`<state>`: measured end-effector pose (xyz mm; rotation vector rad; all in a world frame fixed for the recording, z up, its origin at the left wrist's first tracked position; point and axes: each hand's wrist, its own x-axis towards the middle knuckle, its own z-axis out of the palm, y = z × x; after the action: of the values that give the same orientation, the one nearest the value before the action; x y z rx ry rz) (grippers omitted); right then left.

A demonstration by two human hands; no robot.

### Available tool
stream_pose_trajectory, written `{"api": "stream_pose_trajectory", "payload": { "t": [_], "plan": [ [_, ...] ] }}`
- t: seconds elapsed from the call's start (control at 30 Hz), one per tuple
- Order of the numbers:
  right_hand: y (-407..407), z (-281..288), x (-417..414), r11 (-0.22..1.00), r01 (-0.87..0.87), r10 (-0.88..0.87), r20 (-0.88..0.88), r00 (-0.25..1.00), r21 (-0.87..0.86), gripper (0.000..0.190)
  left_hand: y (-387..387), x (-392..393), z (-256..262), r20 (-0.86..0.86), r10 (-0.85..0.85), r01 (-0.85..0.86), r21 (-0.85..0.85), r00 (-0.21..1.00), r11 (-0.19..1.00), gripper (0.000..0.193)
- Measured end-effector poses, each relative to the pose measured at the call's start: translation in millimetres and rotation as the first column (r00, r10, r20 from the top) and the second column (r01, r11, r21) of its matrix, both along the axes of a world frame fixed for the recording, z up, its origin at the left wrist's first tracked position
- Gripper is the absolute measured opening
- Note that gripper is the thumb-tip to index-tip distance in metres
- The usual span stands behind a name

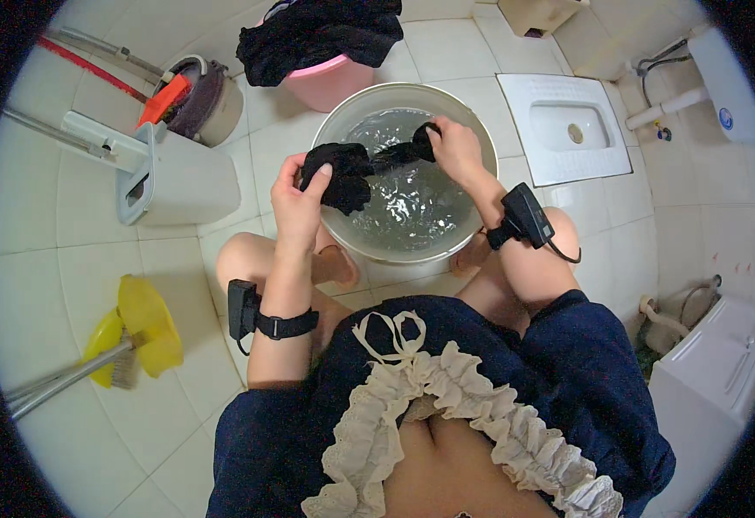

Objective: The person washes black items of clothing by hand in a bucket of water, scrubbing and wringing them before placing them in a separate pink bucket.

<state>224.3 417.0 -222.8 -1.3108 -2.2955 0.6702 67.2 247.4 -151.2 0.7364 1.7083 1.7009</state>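
A round metal basin of rippling water stands on the floor between my feet. My left hand grips a bunched part of a wet black cloth over the basin's left side, thumb on top. The cloth stretches across the water to my right hand, which is closed on its other end near the basin's right rim. What kind of garment or cloth it is, I cannot tell. The middle of the cloth hangs low at the water. Each of my forearms wears a strapped black device.
A pink bucket heaped with black clothes stands beyond the basin. A squat toilet lies to the right. At left are a mop bucket, a grey-white bin and yellow brushes. A white cabinet stands lower right.
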Motion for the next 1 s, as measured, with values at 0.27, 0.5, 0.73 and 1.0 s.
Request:
{"api": "stream_pose_trajectory", "payload": {
  "t": [0.27,0.5,0.73,1.0],
  "plan": [
    [10,34,33,0.988,0.117,-0.093,-0.214,0.972,0.103,0.016,32,5,-30,-0.276,-0.28,0.212,-0.25,0.919,0.945,0.019],
    [18,42,45,0.99,0.136,-0.122,-0.269,0.956,0.034,0.015,55,-5,-77,-0.366,-0.226,0.002,-0.522,0.903,0.853,0.029],
    [-4,34,32,0.989,-0.14,0.143,0.08,0.986,-0.046,0.017,101,21,-133,-0.313,-0.765,0.211,-0.841,0.562,0.499,0.05],
    [-13,4,32,0.919,-0.35,0.395,0.398,0.828,-0.183,0.011,96,48,-206,0.015,-0.963,0.153,-0.988,0.269,0.028,0.06]
  ]
}}
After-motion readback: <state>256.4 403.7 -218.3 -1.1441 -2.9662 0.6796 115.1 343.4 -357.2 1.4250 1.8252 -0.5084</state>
